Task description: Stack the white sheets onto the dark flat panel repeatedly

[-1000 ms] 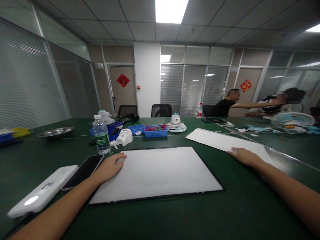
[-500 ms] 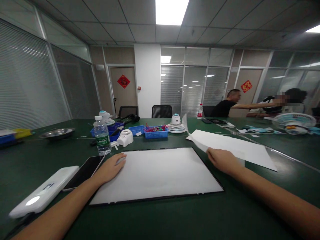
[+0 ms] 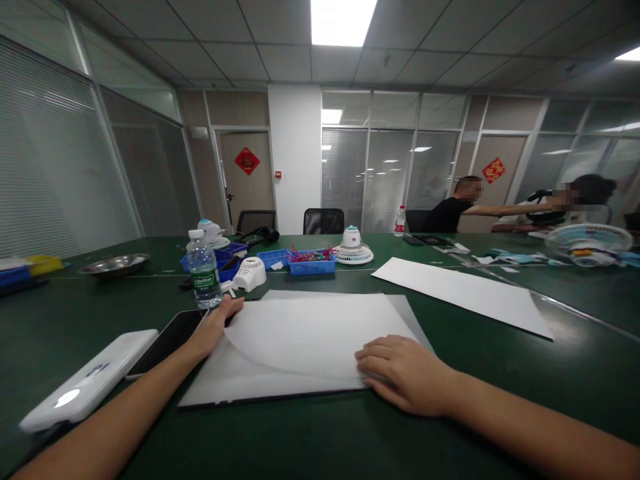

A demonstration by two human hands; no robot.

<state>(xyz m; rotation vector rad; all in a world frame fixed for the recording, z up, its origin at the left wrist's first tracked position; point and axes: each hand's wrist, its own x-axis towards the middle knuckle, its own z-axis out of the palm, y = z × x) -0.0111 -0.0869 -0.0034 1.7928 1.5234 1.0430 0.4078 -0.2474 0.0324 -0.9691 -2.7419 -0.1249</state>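
A thin translucent white sheet (image 3: 320,333) lies skewed over a white panel (image 3: 215,387) with dark edges, its near side bowed in a curve. My left hand (image 3: 216,328) is at the sheet's left side, fingers together and closed on its edge. Near the front right of the panel, my right hand (image 3: 407,373) has its fingers bent over the sheet's edge, with the thumb low and partly hidden. Another white board (image 3: 465,293) rests on the green table to the right.
Left of the panel are a phone (image 3: 167,343), a white device (image 3: 90,380) and a water bottle (image 3: 204,270). Behind it stand a white housing (image 3: 250,273), a blue tray of wires (image 3: 313,265) and a fan part (image 3: 353,247). A person (image 3: 450,210) sits at the back right.
The thin sheet has come from the right onto the panel. My right hand has moved left and nearer with it; my left hand has shifted slightly left, to the sheet's edge.
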